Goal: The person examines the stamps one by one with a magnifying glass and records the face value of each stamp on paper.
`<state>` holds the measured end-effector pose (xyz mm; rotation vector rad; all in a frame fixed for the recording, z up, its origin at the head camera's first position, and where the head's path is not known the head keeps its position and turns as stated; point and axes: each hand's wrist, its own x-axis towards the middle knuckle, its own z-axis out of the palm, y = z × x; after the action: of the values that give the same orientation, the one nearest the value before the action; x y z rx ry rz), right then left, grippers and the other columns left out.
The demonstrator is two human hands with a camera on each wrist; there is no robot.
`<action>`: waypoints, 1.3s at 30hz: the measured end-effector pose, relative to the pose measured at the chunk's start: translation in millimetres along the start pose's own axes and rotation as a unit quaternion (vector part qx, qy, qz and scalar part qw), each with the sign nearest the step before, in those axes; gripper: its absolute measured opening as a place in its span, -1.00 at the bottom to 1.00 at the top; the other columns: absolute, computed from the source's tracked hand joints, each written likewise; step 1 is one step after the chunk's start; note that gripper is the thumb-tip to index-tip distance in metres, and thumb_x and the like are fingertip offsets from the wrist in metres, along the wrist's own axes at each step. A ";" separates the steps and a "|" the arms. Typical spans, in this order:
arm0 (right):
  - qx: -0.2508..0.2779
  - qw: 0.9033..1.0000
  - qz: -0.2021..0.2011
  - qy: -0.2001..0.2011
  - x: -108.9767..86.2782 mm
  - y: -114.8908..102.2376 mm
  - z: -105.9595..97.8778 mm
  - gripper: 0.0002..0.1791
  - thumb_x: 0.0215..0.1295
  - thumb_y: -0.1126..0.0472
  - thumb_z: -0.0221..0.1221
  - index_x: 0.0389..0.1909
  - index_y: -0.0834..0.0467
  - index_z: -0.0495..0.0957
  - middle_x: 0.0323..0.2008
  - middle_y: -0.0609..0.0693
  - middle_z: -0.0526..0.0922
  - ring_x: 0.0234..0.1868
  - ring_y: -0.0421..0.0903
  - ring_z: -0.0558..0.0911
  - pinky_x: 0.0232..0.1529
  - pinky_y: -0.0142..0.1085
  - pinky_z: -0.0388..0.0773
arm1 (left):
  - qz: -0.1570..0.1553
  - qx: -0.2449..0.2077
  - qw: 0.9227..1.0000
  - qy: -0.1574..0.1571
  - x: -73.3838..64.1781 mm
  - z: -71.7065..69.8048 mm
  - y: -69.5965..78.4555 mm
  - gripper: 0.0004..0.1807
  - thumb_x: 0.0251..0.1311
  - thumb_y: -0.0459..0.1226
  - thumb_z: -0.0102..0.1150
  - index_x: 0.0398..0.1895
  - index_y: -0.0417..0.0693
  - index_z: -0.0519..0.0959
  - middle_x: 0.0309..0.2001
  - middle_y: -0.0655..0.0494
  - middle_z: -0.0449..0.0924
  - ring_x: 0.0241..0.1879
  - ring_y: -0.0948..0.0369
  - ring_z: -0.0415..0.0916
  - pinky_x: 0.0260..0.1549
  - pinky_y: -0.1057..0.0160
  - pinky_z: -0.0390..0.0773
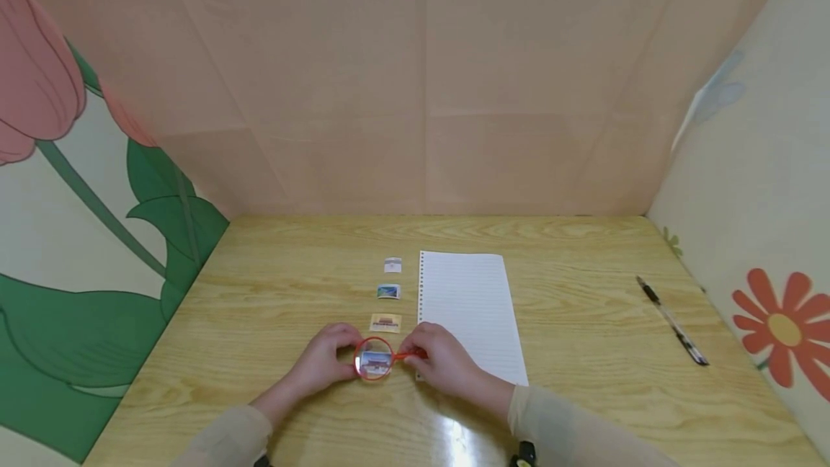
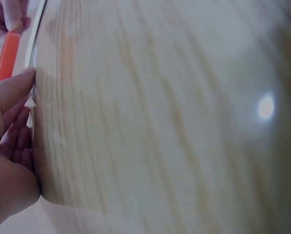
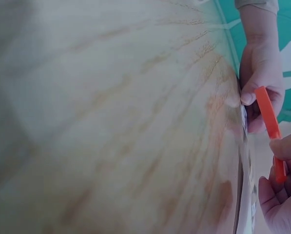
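My right hand pinches the handle of a small red magnifying glass between thumb and fingers. Its round lens is over a small picture card or stamp, on which a building shows through the glass. Just left of the lens, my left hand rests on the table, thumb and index finger apart beside that card. In the left wrist view the left thumb touches down at the table surface. Seen edge-on, the orange-red rim stands above the table in the right wrist view.
Beyond the lens, a yellowish card, a blue-green one and a pale one lie in a column. A lined sheet with punched holes lies to their right. A pen lies far right on the wooden table.
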<state>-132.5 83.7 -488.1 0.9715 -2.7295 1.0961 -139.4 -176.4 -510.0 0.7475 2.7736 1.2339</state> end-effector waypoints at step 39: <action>-0.004 0.990 -0.038 0.139 -38.4 61.9 -57.1 -0.71 -0.07 0.53 0.43 -0.40 0.10 0.68 -0.43 -0.15 0.61 -0.37 -0.23 0.50 -0.36 -0.40 0.49 | -0.042 -0.025 0.998 -0.027 -1.1 -3.0 2.1 -0.66 -0.10 -0.19 0.57 -0.18 0.11 0.73 -0.10 0.32 0.55 0.02 0.13 0.44 0.13 -0.08 0.44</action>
<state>-147.2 175.0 -493.1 0.8424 -2.4537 1.1140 -138.1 -177.8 -506.6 0.6433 2.6894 1.2437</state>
